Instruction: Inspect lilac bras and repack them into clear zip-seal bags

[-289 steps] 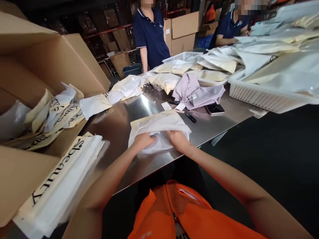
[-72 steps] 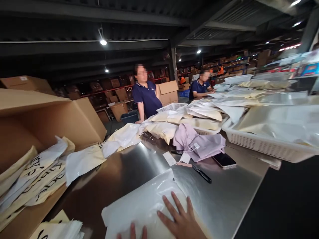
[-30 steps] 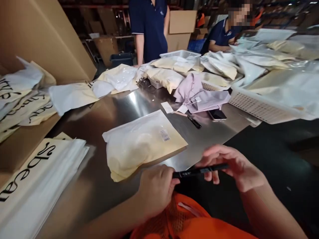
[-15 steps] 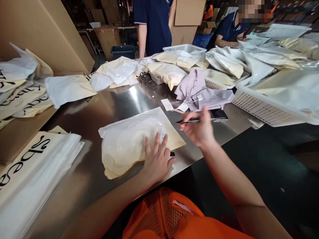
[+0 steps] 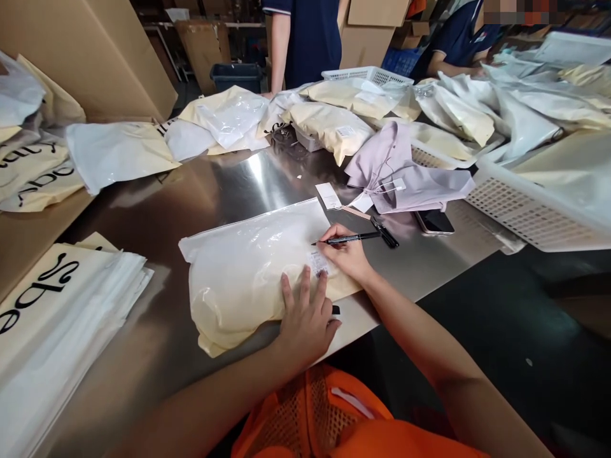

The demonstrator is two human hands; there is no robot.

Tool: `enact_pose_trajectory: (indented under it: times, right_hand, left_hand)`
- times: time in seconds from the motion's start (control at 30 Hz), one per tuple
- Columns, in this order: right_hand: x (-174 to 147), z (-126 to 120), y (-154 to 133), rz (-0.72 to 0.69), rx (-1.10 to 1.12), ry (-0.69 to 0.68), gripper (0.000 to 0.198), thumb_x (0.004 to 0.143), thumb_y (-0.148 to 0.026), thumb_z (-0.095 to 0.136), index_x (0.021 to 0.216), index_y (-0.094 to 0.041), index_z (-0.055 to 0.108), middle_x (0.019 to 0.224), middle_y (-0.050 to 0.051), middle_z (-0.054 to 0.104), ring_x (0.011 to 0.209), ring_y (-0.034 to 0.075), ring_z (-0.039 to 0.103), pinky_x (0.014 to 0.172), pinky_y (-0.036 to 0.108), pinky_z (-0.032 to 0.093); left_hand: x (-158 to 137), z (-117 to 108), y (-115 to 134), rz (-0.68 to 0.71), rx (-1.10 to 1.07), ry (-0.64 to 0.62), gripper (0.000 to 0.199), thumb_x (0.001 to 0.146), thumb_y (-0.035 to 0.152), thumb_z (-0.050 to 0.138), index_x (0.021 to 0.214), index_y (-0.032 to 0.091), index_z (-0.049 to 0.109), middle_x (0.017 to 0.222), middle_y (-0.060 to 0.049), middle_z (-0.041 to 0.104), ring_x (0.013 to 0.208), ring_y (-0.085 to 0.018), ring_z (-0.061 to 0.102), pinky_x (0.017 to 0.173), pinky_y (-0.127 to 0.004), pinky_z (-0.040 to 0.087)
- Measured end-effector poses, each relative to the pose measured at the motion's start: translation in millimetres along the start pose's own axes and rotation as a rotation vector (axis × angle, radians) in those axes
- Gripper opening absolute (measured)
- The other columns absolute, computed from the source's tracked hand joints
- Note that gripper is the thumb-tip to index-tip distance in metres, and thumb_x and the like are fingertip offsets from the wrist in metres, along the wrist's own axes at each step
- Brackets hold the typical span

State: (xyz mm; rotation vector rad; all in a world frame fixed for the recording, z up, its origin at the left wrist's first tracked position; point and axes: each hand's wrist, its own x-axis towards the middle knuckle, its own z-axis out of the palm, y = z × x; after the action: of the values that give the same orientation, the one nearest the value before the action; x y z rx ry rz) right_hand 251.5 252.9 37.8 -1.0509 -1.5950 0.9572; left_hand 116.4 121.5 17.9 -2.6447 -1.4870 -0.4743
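Left hand: the left hand (image 5: pixel 305 318) was laid flat, fingers spread and closed on nothing, on the near right part of the bagged garment (image 5: pixel 258 270); a small dark object, not identifiable, was seen just right of its thumb.

Right hand: the right hand (image 5: pixel 344 254) was curled around a black pen (image 5: pixel 346 239), which was pinched between thumb and fingers.

Pen axis: the pen was held nearly level, its long axis running left to right, the tip pointed left beyond the fingertips and the barrel trailing right of the knuckles.

Label: a small white barcode label (image 5: pixel 317 262) was seen on the bag, just below the pen tip and just beyond the left fingertips; it lay between the two hands, the right hand judged the nearer.

Bag position: the bagged garment was lying on the steel table (image 5: pixel 229 184), extending left and away from both sets of fingers, its long axis slanting across the table edge.

Beyond the right fingers: a second black pen (image 5: pixel 384 231), a paper tag (image 5: pixel 329 195), a lilac garment (image 5: pixel 401 175) and a phone (image 5: pixel 434 221) were seen, all apart from the hand.

Far left of the left fingers: a stack of printed bags (image 5: pixel 57 318) was lying at the table edge.
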Motion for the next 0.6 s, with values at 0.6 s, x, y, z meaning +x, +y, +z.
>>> enact_pose_trajectory:
  times: [0.6]
  right_hand:
    - [-0.3,3.9,3.8,-0.116,-0.213,-0.050,0.003,0.077,-0.020,0.068,0.076,-0.020,0.065,0.073,0.000,0.064,0.062,0.012,0.056,0.058,0.025,0.044]
  left_hand:
    - [0.6,-2.2,0.8,0.005,-0.017,-0.014,0.036,0.093,0.043,0.050,0.097,0.012,0.066,0.153,-0.016,0.040,0.141,-0.049,0.028,0.101,-0.085,0.025]
